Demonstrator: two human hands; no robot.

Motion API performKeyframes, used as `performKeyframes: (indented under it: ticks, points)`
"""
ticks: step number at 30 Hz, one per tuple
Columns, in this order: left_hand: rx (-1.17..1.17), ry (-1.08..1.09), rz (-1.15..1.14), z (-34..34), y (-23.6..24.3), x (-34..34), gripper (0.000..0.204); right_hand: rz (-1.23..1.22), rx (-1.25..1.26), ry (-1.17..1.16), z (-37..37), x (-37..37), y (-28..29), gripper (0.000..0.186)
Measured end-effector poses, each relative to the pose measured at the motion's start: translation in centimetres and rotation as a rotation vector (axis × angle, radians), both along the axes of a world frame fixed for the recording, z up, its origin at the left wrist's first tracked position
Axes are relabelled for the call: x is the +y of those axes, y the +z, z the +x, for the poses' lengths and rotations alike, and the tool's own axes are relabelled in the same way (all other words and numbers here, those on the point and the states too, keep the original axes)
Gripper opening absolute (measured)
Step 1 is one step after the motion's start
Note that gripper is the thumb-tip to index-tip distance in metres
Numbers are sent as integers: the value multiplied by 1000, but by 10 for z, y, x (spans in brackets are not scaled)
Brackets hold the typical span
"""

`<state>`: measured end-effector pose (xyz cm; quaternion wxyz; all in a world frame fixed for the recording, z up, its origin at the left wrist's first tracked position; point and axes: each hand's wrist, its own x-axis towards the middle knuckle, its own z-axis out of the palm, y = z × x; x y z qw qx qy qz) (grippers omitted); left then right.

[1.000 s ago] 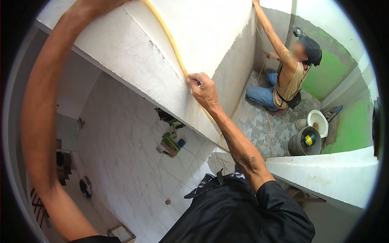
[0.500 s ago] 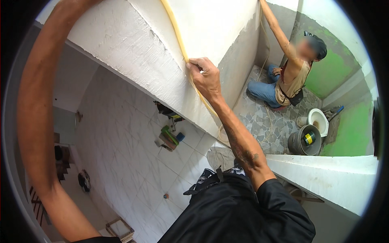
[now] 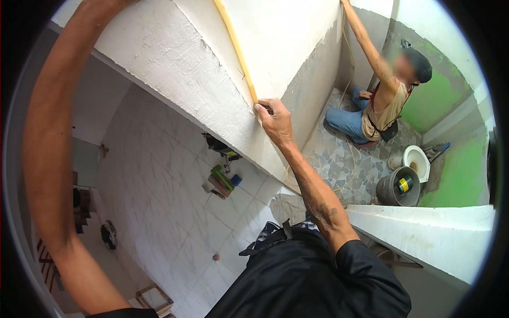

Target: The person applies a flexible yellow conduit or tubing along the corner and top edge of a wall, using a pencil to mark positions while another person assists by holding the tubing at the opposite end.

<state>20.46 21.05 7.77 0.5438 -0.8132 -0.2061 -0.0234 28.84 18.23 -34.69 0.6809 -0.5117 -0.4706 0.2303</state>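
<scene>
A yellowish flexible hose (image 3: 233, 40) comes down from the upper edge of the view along the top of a white plastered wall (image 3: 175, 63). My right hand (image 3: 277, 121) is closed on its lower stretch, thumb and fingers pinched together near the wall's corner. Below that grip, the hose is largely hidden by my hand and forearm. My left arm is raised along the left side. Only a part of my left hand (image 3: 108, 4) shows at the upper edge by the wall top, with its fingers out of view.
Beyond the wall a person (image 3: 382, 108) kneels on stone-patterned floor, one arm raised. Near them stand a grey bucket (image 3: 384, 191) holding a dark container and a white toilet bowl (image 3: 416, 159). Tools with a green-edged block (image 3: 221, 180) lie on the marble-patterned tiles (image 3: 164, 180) below.
My right hand has slid down the hose, toward me and slightly right, still pinching it. My left arm has shifted slightly right. The kneeling person has hardly moved.
</scene>
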Motion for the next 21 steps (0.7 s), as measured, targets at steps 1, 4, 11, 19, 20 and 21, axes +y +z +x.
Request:
performKeyframes:
  ticks: [1,4,11,19,20,21]
  points:
    - [8,-3,21,-1,0,-1,23,0,4,1,-2,-1,2,16]
    - [-38,52,-12,-1,6,4,22,29,23,15,-5,1,7,17]
    - [-43,23,-50,0,5,5,21,142,-49,-17,-3,0,30,15]
    - [-67,115,-129,8,8,-12,23,200,-64,17,-4,4,62,15]
    - [-68,117,-129,4,8,-8,23,183,-61,18,-5,4,67,15]
    - [-60,84,-92,0,6,-3,23,167,-57,20,-7,5,70,15]
